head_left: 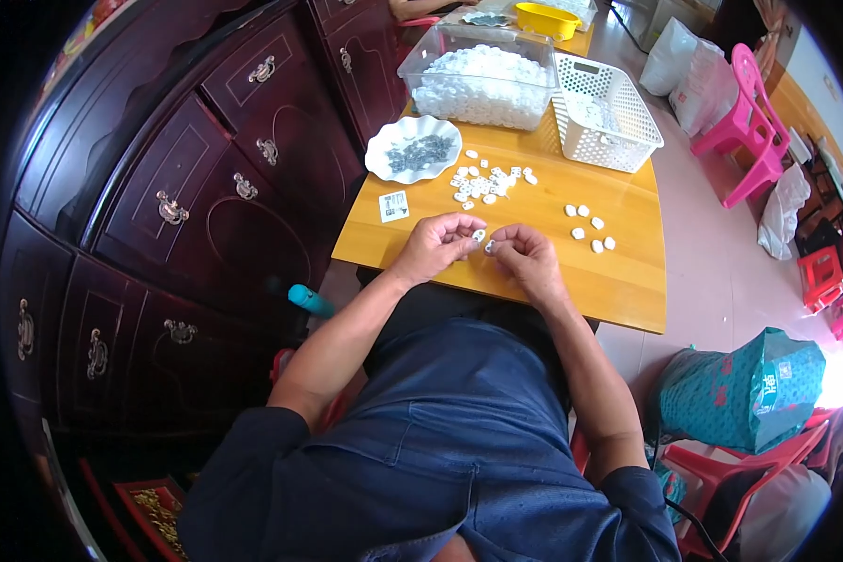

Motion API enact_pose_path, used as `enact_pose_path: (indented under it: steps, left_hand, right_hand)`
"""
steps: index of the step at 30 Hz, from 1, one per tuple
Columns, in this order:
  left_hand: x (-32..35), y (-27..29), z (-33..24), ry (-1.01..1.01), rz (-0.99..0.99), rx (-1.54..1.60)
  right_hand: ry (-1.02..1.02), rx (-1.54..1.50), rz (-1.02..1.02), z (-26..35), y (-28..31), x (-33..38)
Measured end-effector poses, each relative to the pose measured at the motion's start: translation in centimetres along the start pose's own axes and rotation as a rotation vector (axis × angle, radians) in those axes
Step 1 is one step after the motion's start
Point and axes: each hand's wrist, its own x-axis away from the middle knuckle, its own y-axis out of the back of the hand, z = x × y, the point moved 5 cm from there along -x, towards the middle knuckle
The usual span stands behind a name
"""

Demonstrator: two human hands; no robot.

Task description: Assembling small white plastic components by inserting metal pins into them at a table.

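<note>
Over the near edge of the wooden table, my left hand (437, 245) pinches a small white plastic piece (479, 235) between thumb and fingertips. Close beside it, my right hand (530, 259) grips a second small white piece (489, 247) with a dark spot. The two pieces are a little apart. Just beyond my hands lies a loose pile of white pieces (478, 185), some with dark centres. Several rounded white pieces (578, 233) are spread out to the right. A scalloped white dish (377, 155) at the left holds small dark grey parts.
A printed white card (394, 206) lies left on the table (628, 281). Behind stand a clear bin (478, 110) of translucent parts and a white perforated basket (618, 155). Dark cabinets (225, 197) line the left. A pink chair (745, 131) and a teal bag (721, 398) are at the right.
</note>
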Motion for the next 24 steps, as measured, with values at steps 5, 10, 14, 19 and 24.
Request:
enact_pose_path:
  steps: [5,10,14,19,24]
  left_hand:
    - [0.0,-0.1,0.0,0.020,0.001,0.011]
    - [-0.2,0.2,0.9,0.124,0.037,0.081]
    - [-0.1,0.0,0.5,0.119,0.030,0.099]
    - [0.1,-0.2,0.4,0.066,0.035,0.037]
    - [0.0,-0.5,0.1,-0.027,0.015,-0.057]
  right_hand:
    - [0.004,0.009,-0.007,-0.1,0.1,0.0]
    - [0.040,-0.027,0.012,-0.9,0.4,-0.4]
    - [0.060,-0.042,-0.003,-1.0,0.4,-0.5]
    - [0.039,-0.035,-0.008,-0.9,0.4,-0.5]
    - [0.043,-0.003,0.001,-0.6,0.1,-0.5]
